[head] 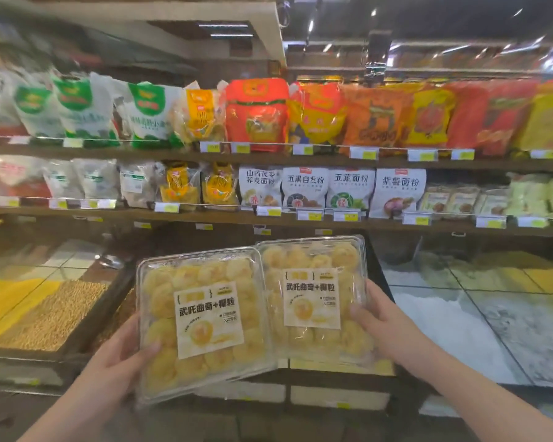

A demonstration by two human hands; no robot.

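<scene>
Two clear plastic boxes of round yellow cookies, each with a cream label, are held up side by side in front of me. My left hand [122, 355] grips the left box [201, 320] at its left edge, thumb on the lid. My right hand [380, 327] grips the right box [313, 298] at its right edge, thumb on top. The left box overlaps the right box's left edge and sits slightly lower and nearer to me.
Store shelves [268, 157] behind hold bagged flours and snacks with yellow price tags. Open bulk bins flank the boxes: yellow grains and beans [45, 314] on the left, white grains under glass panels [460, 323] on the right.
</scene>
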